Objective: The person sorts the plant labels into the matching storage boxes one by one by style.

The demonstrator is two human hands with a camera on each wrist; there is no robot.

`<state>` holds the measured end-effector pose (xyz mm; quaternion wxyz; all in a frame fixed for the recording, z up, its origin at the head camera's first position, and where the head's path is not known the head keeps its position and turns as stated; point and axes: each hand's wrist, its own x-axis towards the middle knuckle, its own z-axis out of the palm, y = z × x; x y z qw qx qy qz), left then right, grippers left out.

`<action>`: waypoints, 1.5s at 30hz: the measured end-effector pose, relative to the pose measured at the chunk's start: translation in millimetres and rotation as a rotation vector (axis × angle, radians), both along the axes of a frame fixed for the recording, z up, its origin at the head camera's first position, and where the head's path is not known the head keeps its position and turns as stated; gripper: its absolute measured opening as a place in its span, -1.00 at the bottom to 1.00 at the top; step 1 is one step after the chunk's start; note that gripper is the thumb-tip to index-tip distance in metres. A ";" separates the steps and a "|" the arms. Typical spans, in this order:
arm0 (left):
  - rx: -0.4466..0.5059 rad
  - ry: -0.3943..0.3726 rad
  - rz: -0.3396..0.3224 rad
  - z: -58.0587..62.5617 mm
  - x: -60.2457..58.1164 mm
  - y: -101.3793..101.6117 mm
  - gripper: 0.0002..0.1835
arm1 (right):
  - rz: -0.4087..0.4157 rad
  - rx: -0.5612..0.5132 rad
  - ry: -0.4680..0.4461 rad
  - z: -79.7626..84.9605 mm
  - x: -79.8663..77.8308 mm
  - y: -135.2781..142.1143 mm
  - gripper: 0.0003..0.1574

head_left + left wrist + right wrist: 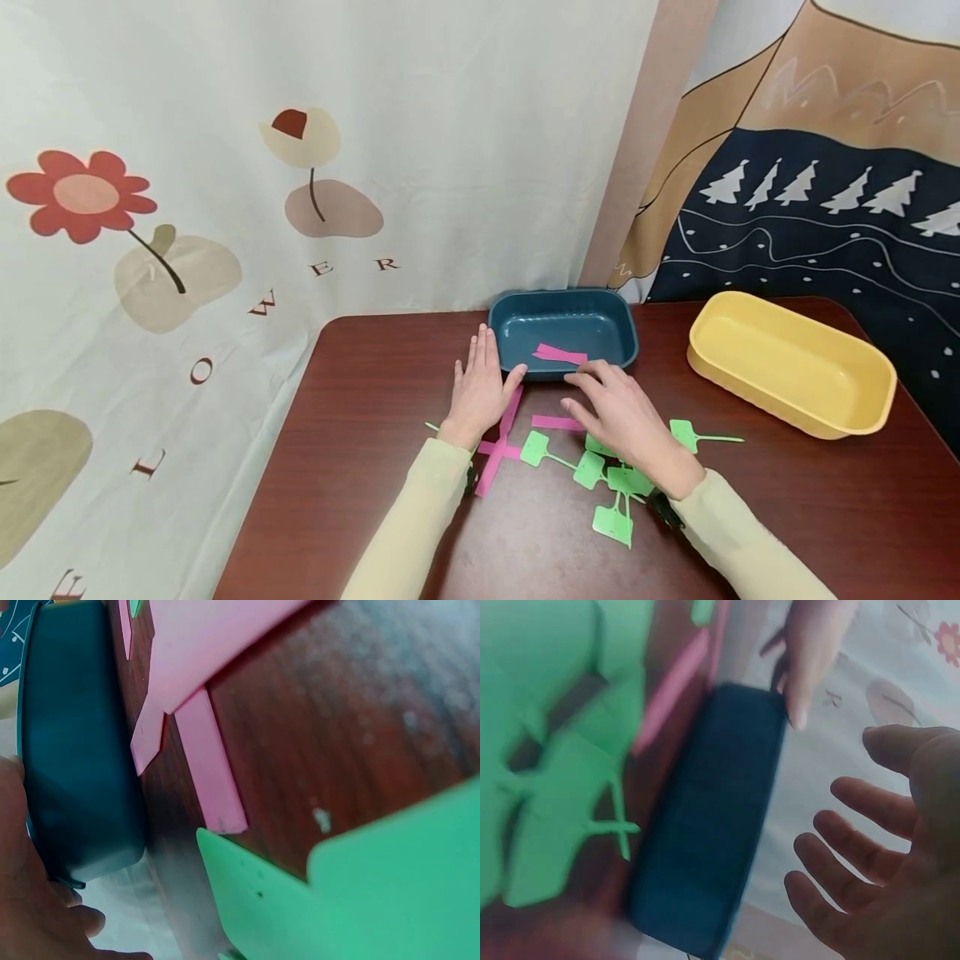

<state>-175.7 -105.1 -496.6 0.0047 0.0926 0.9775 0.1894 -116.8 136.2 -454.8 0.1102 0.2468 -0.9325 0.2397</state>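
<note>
My left grip [480, 392] lay along the left side of a dark blue bin [570, 327], fingers stretched out straight against it and thumb spread over its near corner. It was touching the bin without clenching round it. My right grip [630, 421] was released: it hovered over the near right part of the bin's rim, fingers bent loosely and spread apart, with nothing between them, as the right wrist view also showed.

Inside the bin, close to the near wall and just beyond my right fingertips, lay a pink strip [558, 355], narrower in its middle than at its ends. Between my forearms, on the reddish-brown counter [360, 467], two pink pieces [501, 450] formed a cross beside my left wrist, and another pink piece [553, 422] lay to its right, partly hidden by my right hand. Bright green tags [588, 469] with thin tails were scattered and overlapping under and near my right wrist, while one green tag [682, 434] lay just to the right of it, its tail pointing right. Farther right stood a yellow bin [787, 354], set at a slant. Behind the counter hung a pale curtain [465, 125] printed with flowers.
</note>
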 end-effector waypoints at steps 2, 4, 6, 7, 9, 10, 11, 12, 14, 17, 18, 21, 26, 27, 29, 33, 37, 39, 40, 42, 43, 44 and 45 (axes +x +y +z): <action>0.003 0.004 -0.003 0.1 -0.3 0.5 0.00 | 0.004 0.007 -0.007 -5.6 4.9 0.2 -0.46; 0.002 0.009 -0.006 -0.1 -0.7 0.6 0.00 | 0.005 0.020 -0.015 -10.8 8.7 0.2 -0.43; 0.002 0.008 -0.006 -0.3 -0.7 0.4 0.00 | 0.006 0.039 -0.023 -15.3 11.4 0.1 -0.41; 0.000 0.010 -0.006 -0.5 -0.7 0.3 0.00 | 0.006 0.052 -0.027 -17.6 12.5 0.0 -0.41; -0.002 0.004 -0.003 -0.7 -0.5 -0.3 0.00 | 0.007 0.075 -0.043 -21.3 14.0 -0.6 -0.40; -0.004 0.001 -0.001 -0.6 -0.3 -0.6 0.00 | 0.008 0.087 -0.054 -22.9 14.6 -1.2 -0.41; -0.002 0.001 0.000 -0.6 0.1 -0.8 0.00 | 0.008 0.099 -0.071 -24.2 15.0 -2.1 -0.41; -0.001 0.001 0.000 -0.5 0.3 -0.8 0.00 | 0.009 0.108 -0.088 -25.3 15.4 -2.9 -0.41; 0.000 0.001 0.000 -0.6 0.6 -0.6 0.00 | 0.009 0.123 -0.123 -26.8 15.6 -4.8 -0.41; -0.002 0.012 0.001 -1.5 0.7 -0.3 0.00 | 0.012 0.144 -0.163 -28.6 15.1 -8.0 -0.40; -0.003 0.011 0.002 -1.5 0.7 -0.2 0.00 | 0.015 0.151 -0.168 -29.3 14.9 -9.0 -0.39; -0.009 0.009 0.007 -2.1 0.6 0.1 0.00 | 0.027 0.176 -0.183 -31.2 14.0 -12.5 -0.37; -0.006 0.005 0.008 -1.4 1.3 0.2 0.00 | 0.033 0.222 -0.171 -34.8 13.4 -17.2 -0.38; -0.003 0.006 0.008 -1.1 1.3 0.2 0.00 | 0.030 0.235 -0.157 -36.0 13.2 -17.8 -0.41; -0.002 0.010 0.005 -0.5 1.3 0.0 0.00 | 0.029 0.251 -0.122 -37.9 12.9 -18.8 -0.47; -0.001 0.017 0.003 -0.3 1.5 -0.2 -0.01 | 0.035 0.277 -0.072 -41.8 11.4 -20.7 -0.73; 0.007 0.022 -0.001 -0.3 1.2 -0.1 0.00 | 0.040 0.301 -0.073 -43.0 8.9 -22.5 -0.91; 0.011 0.021 -0.003 -0.4 0.9 -0.1 -0.01 | 0.043 0.311 -0.084 -42.2 7.5 -23.3 -0.93; 0.014 0.020 -0.004 -0.5 0.6 0.0 -0.01 | 0.047 0.313 -0.091 -41.9 6.7 -23.7 -0.95; 0.013 0.016 -0.004 -0.8 0.6 -0.1 0.00 | 0.056 0.309 -0.104 -40.2 5.8 -24.2 -0.94; 0.011 0.014 -0.004 -1.1 0.4 -0.2 0.00 | 0.061 0.304 -0.111 -39.6 5.1 -24.4 -0.91; 0.008 0.014 -0.004 -1.2 0.3 -0.3 0.00 | 0.065 0.298 -0.119 -38.5 4.5 -24.6 -0.89; 0.007 0.012 -0.003 -1.1 0.3 -0.3 0.00 | 0.070 0.290 -0.127 -37.4 4.0 -24.6 -0.86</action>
